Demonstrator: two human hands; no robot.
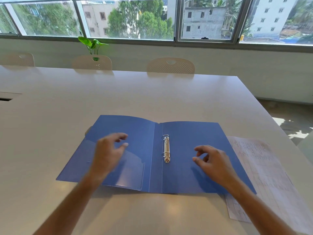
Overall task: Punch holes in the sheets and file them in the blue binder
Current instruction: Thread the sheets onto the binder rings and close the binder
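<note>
Binder (186, 141) lies open near surface's front edge | sheets (264, 170) at right edge, partly under it | my left hand (108, 153), right hand (215, 161): fingers loosely curled, holding nothing | risk: closed rings (166, 148) block filing; no punch visible.

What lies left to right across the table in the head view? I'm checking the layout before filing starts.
Clear pocket on the blue binder's left cover → left hand → ring mechanism → right hand → sheets.
</note>
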